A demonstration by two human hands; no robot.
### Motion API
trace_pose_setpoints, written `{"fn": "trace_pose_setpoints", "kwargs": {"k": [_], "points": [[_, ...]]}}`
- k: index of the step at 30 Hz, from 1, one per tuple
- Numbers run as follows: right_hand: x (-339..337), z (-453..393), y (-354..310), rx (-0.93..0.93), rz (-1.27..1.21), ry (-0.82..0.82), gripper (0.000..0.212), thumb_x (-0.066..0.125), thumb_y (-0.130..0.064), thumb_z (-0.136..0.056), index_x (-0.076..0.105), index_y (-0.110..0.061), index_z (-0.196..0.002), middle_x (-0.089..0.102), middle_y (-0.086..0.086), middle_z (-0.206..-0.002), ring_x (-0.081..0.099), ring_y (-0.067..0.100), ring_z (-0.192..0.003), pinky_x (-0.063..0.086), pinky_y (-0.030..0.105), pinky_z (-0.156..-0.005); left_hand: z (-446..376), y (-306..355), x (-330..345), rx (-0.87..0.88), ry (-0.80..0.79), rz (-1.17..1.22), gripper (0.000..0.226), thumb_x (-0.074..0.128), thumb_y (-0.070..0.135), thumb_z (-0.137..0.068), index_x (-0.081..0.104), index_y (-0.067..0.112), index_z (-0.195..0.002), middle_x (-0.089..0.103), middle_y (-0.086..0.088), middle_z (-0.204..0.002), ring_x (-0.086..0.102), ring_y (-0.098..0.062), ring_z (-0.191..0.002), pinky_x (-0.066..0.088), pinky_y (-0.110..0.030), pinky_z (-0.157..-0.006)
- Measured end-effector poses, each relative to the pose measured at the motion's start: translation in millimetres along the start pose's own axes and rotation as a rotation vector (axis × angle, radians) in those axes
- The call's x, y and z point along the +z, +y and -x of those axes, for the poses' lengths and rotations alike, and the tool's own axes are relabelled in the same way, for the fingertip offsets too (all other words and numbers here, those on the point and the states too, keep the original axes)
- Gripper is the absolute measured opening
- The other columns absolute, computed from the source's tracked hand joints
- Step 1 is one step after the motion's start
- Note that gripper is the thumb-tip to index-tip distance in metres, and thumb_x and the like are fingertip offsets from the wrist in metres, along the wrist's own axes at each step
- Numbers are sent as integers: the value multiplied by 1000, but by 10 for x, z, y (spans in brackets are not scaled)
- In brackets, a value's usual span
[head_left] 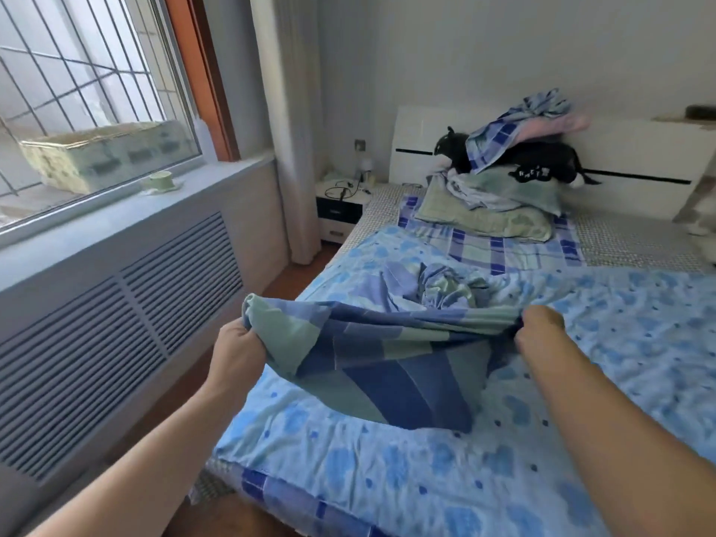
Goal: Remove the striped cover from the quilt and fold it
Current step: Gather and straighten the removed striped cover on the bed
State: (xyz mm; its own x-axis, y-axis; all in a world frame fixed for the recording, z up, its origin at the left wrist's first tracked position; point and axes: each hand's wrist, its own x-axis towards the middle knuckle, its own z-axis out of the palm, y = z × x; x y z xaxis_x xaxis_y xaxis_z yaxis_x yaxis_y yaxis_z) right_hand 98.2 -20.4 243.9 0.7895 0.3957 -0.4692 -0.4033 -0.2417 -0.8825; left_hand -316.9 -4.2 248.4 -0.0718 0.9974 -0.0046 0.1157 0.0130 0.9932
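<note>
The striped cover (387, 354), in blue, green and purple bands, hangs stretched between my two hands above the bed. My left hand (236, 352) is shut on its left end near the bed's left edge. My right hand (536, 329) grips its right end. The cover's middle sags down onto the light blue flowered quilt (387, 470), which lies spread flat over the bed. A bunched part of the striped fabric (445, 286) rests on the quilt just beyond my hands.
Pillows and crumpled bedding (488, 205) are piled at the headboard, with a black plush toy (534, 158) on top. A nightstand (341, 211) stands at the bed's far left corner. A radiator cover (116, 327) under the window sill runs along the narrow floor gap on the left.
</note>
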Motion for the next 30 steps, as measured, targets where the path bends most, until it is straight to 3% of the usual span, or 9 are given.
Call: {"fn": "trace_pose_setpoints", "kwargs": {"k": [2,6,10,13,17,19,23,27,30], "points": [[-118,88,-412,-318,0,90,30,44,-20,-101,62,3,-111,61,23,-125,60,36,-110,46,29,-85,-172,-18,79,-20,-48,4,23,54,3,-77,74,13,-78,69,-4,-72,58,-19,-67,50,-35,-62],[-554,182,-791,-749,79,386,40,43,-41,-97,48,-16,-66,56,5,-71,51,23,-72,34,29,-60,-592,124,320,-91,-136,110,30,55,-1,-81,76,17,-73,69,-4,-67,61,-17,-57,53,-29,-51],[-924,-222,-766,-643,-89,486,34,40,-36,-94,65,-20,-109,68,2,-107,66,19,-98,51,31,-81,-932,-88,937,-176,-339,-89,24,49,-1,-88,72,5,-85,70,-12,-69,66,-21,-59,57,-38,-66],[-850,-728,-572,-438,221,440,39,46,-28,-97,61,-4,-124,64,15,-123,61,31,-112,46,34,-84,-1188,-404,1487,-278,-365,-152,19,50,5,-90,69,3,-89,66,-19,-74,65,-28,-66,59,-37,-65],[-418,-1399,-81,-87,555,72,27,52,-3,-93,61,4,-118,64,26,-103,64,41,-96,53,52,-88,-1820,-895,1915,-417,-252,-206,19,48,9,-94,65,7,-86,64,-19,-85,63,-29,-70,61,-44,-67],[-73,-1725,132,22,679,-34,25,48,8,-92,62,0,-111,63,23,-88,63,39,-80,54,48,-77,-2212,-1117,1990,-545,-168,-214,21,44,7,-95,65,8,-96,65,-18,-90,62,-29,-70,57,-39,-59],[929,-2350,141,-11,974,-104,28,50,-6,-97,60,7,-119,62,28,-119,63,38,-102,51,42,-81,-3102,-1303,2109,-729,42,18,22,46,0,-95,60,6,-111,64,-18,-89,61,-30,-65,54,-41,-38],[2082,-2926,4,-361,1039,-91,24,44,-22,-102,57,-7,-115,61,17,-124,55,31,-91,43,28,-63,-4276,-1273,2430,-394,200,93,29,48,6,-89,66,19,-108,69,-5,-104,68,-23,-83,59,-32,-60],[2816,-3529,277,-278,1317,-226,28,49,-11,-97,60,-4,-122,63,17,-123,61,34,-100,49,31,-75,-5002,-1630,2915,-90,104,-244,26,43,19,-82,64,22,-97,68,-3,-98,60,-20,-80,49,-34,-70]]}}
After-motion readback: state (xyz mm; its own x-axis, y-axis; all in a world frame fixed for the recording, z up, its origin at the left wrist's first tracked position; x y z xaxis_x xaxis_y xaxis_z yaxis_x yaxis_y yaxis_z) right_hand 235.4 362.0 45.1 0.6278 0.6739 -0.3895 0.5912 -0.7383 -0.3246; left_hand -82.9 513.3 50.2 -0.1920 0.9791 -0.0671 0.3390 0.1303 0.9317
